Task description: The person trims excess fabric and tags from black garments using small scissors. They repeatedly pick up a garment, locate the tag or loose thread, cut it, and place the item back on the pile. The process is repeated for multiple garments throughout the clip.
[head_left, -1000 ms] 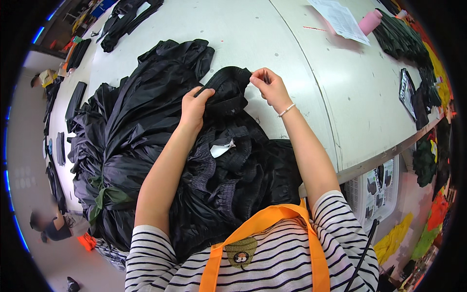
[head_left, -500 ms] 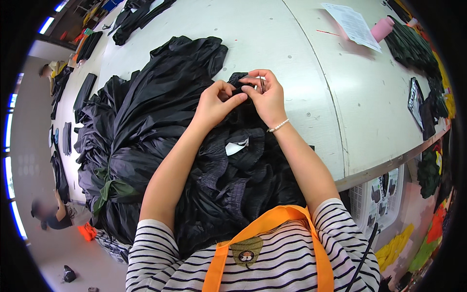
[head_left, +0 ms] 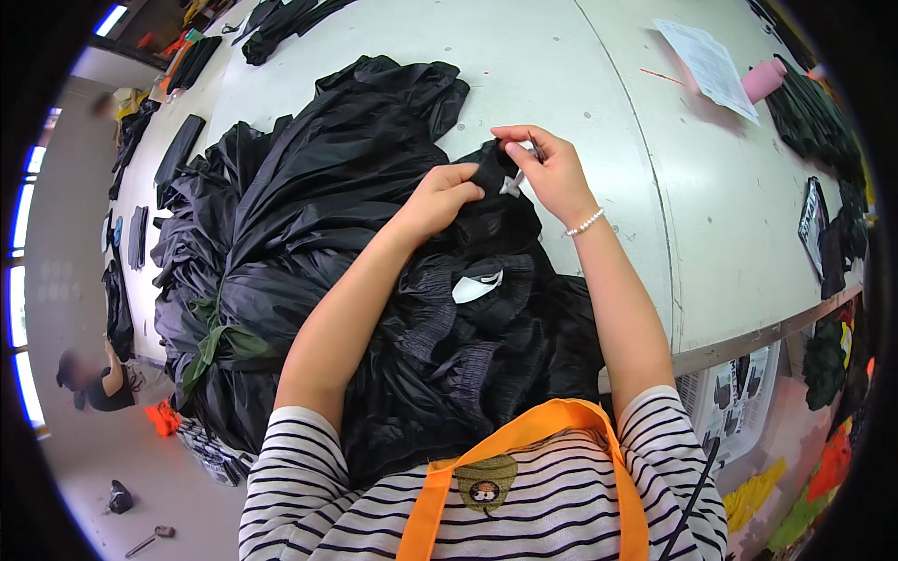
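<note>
Held up over the table is a black garment [head_left: 482, 238]. My left hand [head_left: 438, 204] is closed on its edge, thumb and fingers pinching the cloth. My right hand [head_left: 552, 173] pinches the upper corner of the same garment. A small dark metal tool [head_left: 536, 150], perhaps thread snips, also sits in that hand, partly hidden by the fingers. A small white tag [head_left: 512, 184] shows on the garment between the hands. Below lie gathered elastic waistbands [head_left: 426, 327] with a larger white label [head_left: 477, 286].
A big heap of black garments [head_left: 309, 206] covers the left of the white table [head_left: 617, 234]. A dark green strip [head_left: 224, 346] ties part of it. Far right are a paper sheet [head_left: 706, 65] and pink thread cone [head_left: 764, 79]. A white crate [head_left: 730, 402] stands under the table edge.
Both hands have moved apart; the right shifted right, and the left's grip shifted along the cloth. The garment edge is now spread between them and its white tag shows.
</note>
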A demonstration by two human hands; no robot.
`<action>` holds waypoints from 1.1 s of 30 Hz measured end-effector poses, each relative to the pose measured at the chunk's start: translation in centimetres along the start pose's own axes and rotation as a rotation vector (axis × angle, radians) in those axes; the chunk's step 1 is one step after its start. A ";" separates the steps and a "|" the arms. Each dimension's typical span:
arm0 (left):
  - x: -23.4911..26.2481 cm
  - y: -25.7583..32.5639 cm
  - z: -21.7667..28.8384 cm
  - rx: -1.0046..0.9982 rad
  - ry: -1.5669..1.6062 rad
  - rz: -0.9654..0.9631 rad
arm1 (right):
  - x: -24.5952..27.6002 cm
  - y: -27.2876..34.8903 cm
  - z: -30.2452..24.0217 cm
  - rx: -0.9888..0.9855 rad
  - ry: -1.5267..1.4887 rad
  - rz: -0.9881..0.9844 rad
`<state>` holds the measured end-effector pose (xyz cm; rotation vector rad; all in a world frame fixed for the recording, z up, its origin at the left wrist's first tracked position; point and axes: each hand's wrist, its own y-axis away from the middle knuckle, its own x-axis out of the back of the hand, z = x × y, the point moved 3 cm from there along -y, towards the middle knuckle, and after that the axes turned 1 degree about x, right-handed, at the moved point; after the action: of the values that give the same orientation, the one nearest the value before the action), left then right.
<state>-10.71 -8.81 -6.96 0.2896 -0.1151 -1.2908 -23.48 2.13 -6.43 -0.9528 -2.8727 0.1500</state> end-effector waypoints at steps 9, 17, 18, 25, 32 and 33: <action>0.7 0.1 -0.1 -0.028 0.149 -0.017 | -1.0 1.8 2.3 -0.082 -0.360 0.006; 0.7 -0.3 0.1 -0.021 0.266 0.031 | 1.1 3.4 1.8 -0.138 -0.157 0.164; 0.8 -0.4 0.0 -0.009 0.284 0.051 | 1.7 3.6 2.5 -0.137 -0.126 0.296; 0.8 -0.8 -0.5 0.058 0.255 0.160 | 0.8 6.5 -1.2 0.311 0.208 0.361; 0.8 -0.3 -0.1 0.183 0.349 0.250 | 1.8 3.8 -8.3 0.625 0.760 0.070; 0.9 -0.4 -0.1 0.194 0.369 0.252 | 1.6 3.2 -7.3 0.657 0.766 0.005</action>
<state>-10.78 -9.72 -7.19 0.6535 0.0372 -0.9597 -21.85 6.07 0.50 -0.6737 -1.9192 0.5474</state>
